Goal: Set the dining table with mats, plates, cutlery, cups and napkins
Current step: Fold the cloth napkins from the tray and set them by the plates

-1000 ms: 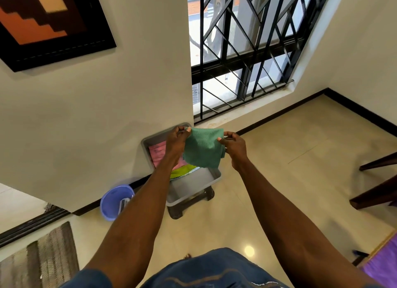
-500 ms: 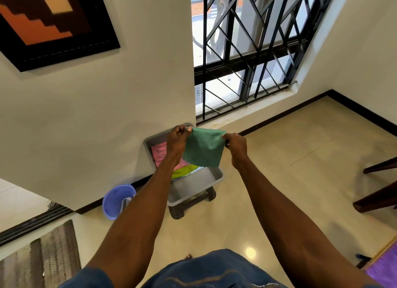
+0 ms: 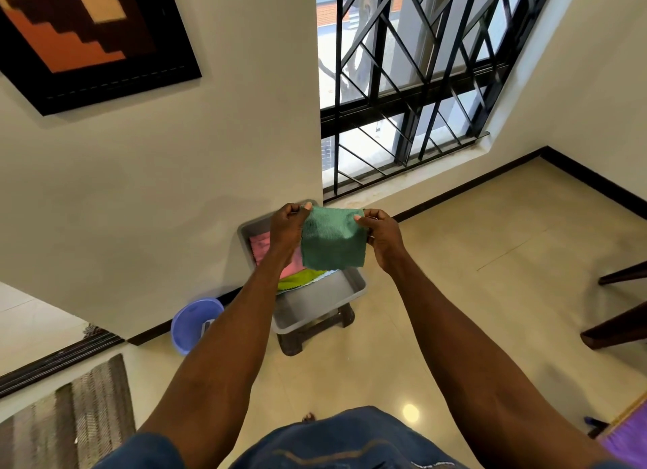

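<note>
You held the green napkin (image 3: pixel 332 239) up at arm's reach above the grey tub (image 3: pixel 317 302), which stood on a low dark stool (image 3: pixel 317 332) against the wall. Your left hand (image 3: pixel 287 228) pinched one top corner between thumb and curled fingers, and your right hand (image 3: pixel 380 232) pinched the other in the same manner. The cloth hung flat between them, clear of the tub's contents. In my judgement you held it so in order to spread it and check it, or to square it for folding, before it went to the table.

The tub also held a pink cloth (image 3: pixel 262 249) and a yellow-green cloth (image 3: pixel 297 279) (further pieces beneath could not be counted, your left forearm lying across them). The dining table was not in view. At the right edge only dark wooden furniture parts (image 3: pixel 619 307) and a purple surface (image 3: pixel 626 444) showed, both cut off. A blue basin (image 3: pixel 194 323) stood beside the stool; an item inside it could not be made out.
</note>
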